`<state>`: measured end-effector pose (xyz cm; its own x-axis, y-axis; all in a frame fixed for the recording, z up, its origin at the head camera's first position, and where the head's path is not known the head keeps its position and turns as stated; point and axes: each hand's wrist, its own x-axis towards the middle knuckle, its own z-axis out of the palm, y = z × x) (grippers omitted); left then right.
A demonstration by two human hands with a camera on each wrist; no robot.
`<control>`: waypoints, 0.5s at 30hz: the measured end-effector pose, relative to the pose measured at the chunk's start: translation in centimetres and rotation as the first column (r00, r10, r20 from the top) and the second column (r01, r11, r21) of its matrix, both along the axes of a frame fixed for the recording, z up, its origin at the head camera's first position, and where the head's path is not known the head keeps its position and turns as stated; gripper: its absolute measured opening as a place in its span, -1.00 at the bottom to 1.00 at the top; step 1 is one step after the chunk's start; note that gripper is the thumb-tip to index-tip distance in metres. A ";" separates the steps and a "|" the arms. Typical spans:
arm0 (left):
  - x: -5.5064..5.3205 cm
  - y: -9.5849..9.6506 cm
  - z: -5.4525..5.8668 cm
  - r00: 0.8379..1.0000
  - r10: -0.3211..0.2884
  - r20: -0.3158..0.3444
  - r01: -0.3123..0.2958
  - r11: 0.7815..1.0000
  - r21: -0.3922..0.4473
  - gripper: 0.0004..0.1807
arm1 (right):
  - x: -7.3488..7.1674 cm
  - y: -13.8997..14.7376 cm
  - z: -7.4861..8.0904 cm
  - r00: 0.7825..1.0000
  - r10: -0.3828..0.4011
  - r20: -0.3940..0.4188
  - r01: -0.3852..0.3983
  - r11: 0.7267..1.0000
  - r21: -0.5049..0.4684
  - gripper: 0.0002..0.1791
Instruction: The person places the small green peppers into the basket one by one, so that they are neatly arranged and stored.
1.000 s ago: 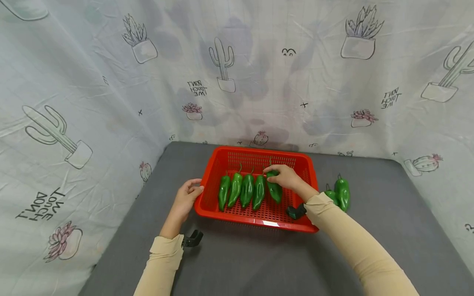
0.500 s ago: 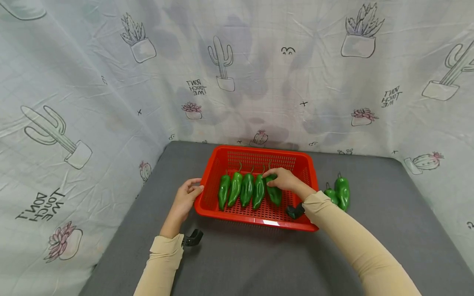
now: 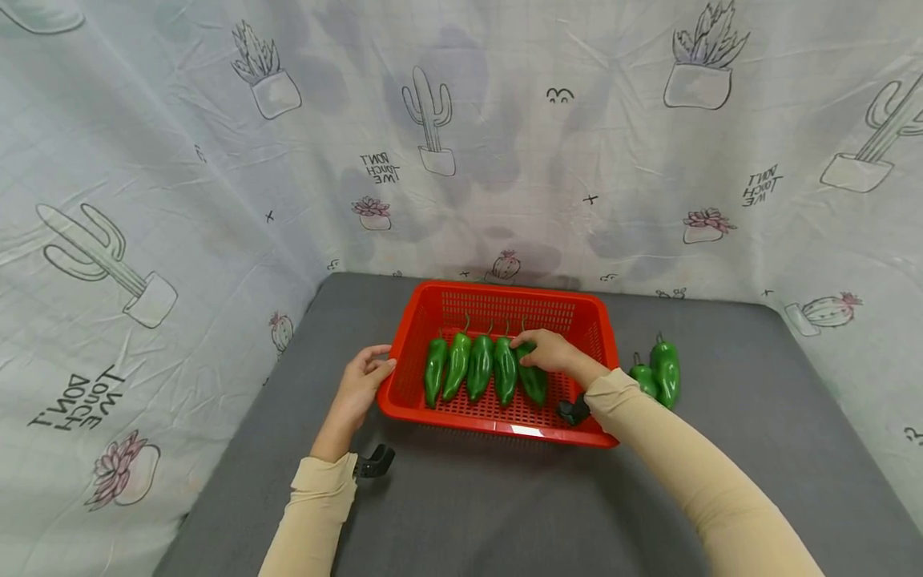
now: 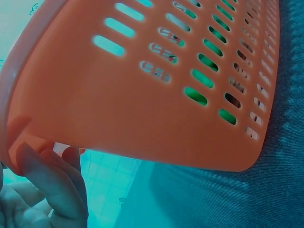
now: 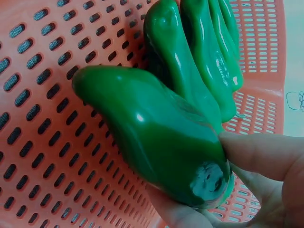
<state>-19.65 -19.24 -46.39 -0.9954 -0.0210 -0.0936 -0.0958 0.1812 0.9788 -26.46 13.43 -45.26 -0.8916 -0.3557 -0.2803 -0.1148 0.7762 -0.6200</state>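
Note:
In the head view, a red plastic basket holds a row of green peppers, among them one pepper at the left end and another fourth along. My right hand reaches in and grips the stem half of the rightmost pepper. The right wrist view shows thumb and fingers on either side of that pepper, its tip lying over the slotted floor. At the basket's left end, my left hand holds the rim, its fingers curled at the edge in the left wrist view.
Two more green peppers, one longer and one partly behind my right sleeve, lie right of the basket on the grey table. A patterned cloth stands behind and along both sides.
My right hand has moved slightly toward me with the rightmost pepper. The pepper beside it has swung from a slant to nearly straight. My left hand stays at the rim.

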 end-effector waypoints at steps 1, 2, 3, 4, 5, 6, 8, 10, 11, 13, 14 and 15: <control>0.0 0.0 0.0 1.000 -0.001 0.001 0.001 1.000 0.000 -0.59 | 0.0 0.0 0.0 1.000 -0.001 0.002 0.001 1.000 -0.002 -0.59; 0.0 0.0 0.0 1.000 0.000 0.002 0.000 1.000 0.005 -0.59 | -0.1 -0.1 -0.1 1.000 -0.003 0.004 0.003 1.000 -0.003 -0.59; 0.0 0.0 0.0 1.000 0.000 0.003 0.000 1.000 0.005 -0.59 | -0.1 -0.1 -0.1 1.000 -0.006 0.005 0.006 1.000 -0.004 -0.59; 0.0 0.0 0.0 1.000 0.002 0.005 -0.002 1.000 0.006 -0.59 | -0.1 -0.1 -0.1 1.000 -0.007 0.005 0.007 1.000 -0.003 -0.59; 0.0 0.0 0.0 1.000 0.000 0.004 0.000 1.000 0.001 -0.59 | -0.1 -0.2 -0.1 1.000 -0.011 0.009 0.011 1.000 -0.001 -0.59; 0.0 0.0 0.1 1.000 0.003 0.009 -0.003 1.000 0.003 -0.59 | -0.1 -0.2 -0.1 1.000 -0.011 0.008 0.011 1.000 0.005 -0.58; 0.0 0.0 0.1 1.000 0.002 0.012 -0.002 1.000 0.001 -0.59 | -0.1 -0.2 -0.2 1.000 -0.013 0.010 0.013 1.000 0.014 -0.58; 0.0 0.1 0.1 1.000 0.002 0.014 -0.002 1.000 -0.004 -0.59 | 0.0 -0.2 -0.2 1.000 -0.014 0.016 0.014 1.000 0.017 -0.56; 0.0 0.1 0.1 1.000 0.000 0.015 0.000 1.000 -0.004 -0.59 | 0.1 -0.2 -0.2 1.000 -0.013 0.022 0.012 1.000 0.016 -0.55; 0.0 0.1 0.1 1.000 0.001 0.017 -0.001 1.000 -0.002 -0.60 | 0.2 -0.3 -0.1 0.999 -0.007 0.034 0.007 1.000 0.008 -0.53; 0.0 0.1 0.1 1.000 0.001 0.016 -0.001 1.000 -0.001 -0.60 | 0.3 -0.3 0.0 0.999 -0.003 0.040 0.003 1.000 0.003 -0.52; 0.1 0.1 0.0 1.000 0.000 0.015 0.000 1.000 0.000 -0.60 | 0.3 -0.3 0.0 0.999 -0.001 0.050 0.001 1.000 -0.004 -0.51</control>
